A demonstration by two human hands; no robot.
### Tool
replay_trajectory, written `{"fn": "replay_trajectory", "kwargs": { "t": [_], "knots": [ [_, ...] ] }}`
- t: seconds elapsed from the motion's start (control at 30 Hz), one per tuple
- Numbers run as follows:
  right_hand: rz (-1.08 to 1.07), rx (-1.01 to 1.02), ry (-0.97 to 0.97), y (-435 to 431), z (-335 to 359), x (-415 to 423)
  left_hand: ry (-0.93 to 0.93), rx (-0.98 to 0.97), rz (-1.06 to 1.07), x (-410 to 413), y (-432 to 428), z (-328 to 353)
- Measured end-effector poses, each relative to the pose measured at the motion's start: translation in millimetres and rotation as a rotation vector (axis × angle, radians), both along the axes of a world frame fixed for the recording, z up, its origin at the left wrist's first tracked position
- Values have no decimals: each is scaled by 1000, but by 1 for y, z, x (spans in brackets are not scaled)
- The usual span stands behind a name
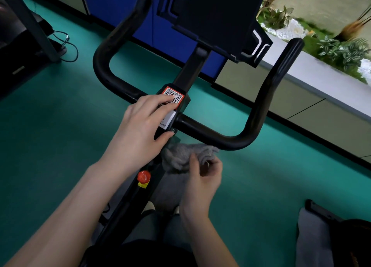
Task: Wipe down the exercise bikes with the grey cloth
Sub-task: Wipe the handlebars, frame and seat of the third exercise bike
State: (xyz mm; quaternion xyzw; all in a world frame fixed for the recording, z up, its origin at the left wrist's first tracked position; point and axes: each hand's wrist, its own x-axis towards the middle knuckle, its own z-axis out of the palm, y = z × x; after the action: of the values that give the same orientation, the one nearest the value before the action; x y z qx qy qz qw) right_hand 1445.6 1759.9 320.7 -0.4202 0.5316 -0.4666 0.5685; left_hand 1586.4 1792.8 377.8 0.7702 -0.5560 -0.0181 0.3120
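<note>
Left hand braces the bike, grip spread. Right hand, at 5 o'clock, pinches the cloth; next, wipe the stem.

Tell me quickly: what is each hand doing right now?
Left hand: open, empty, resting on the bike's centre block.
Right hand: closed on the grey cloth.

Lighting: lying dim and even indoors, brightening toward the upper right over the planter ledge | Shadows: pooling soft and dark at the left edge of the teal floor | Blur: smearing the plants | Distortion: bending straight lines, vignetting the corners
</note>
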Motion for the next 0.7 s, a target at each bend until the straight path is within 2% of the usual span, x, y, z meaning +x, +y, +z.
{"fn": "replay_trajectory", "kwargs": {
  "t": [0.13,0.2,0.53,0.7],
  "knots": [
    [-151,107,-91,-19,-3,-20,0,-3,-2,-1,1,-1],
    [-175,97,-134,-32,-2,-21,-3,-3,-2,0,1,-1],
    [-29,116,-309,-23,1,22,-8,5,-10,2,3,-1],
    [61,148,-314,-20,1,36,1,-2,-11,3,2,-2]
  ]
}}
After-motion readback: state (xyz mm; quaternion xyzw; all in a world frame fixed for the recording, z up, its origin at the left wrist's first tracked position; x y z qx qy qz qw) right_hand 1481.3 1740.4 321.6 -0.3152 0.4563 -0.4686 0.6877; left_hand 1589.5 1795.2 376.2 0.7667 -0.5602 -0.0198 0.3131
